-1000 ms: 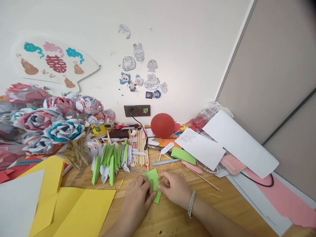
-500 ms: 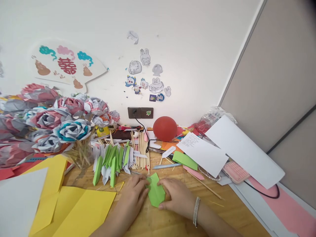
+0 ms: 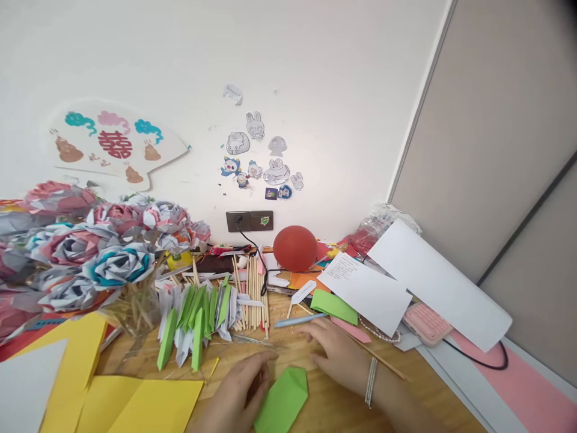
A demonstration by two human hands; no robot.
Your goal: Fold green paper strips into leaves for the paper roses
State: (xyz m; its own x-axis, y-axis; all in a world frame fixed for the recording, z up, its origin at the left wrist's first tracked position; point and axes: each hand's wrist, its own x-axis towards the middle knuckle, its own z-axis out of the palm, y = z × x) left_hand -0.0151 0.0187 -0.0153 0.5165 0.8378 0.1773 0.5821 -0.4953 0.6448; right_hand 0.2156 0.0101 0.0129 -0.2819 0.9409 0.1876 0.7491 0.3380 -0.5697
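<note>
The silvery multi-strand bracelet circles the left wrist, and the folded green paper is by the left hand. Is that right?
No: the head view shows the silvery multi-strand bracelet on the right wrist; the folded green paper is by the left hand.

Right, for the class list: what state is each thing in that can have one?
Green paper: folded at its far end
Left hand: fingers curled, at the paper's edge
Right hand: open, holding nothing
Red balloon: inflated
Black plug: in the wall socket
Yellow paper: creased
Green strips: folded
Bracelet: worn, right wrist
</note>
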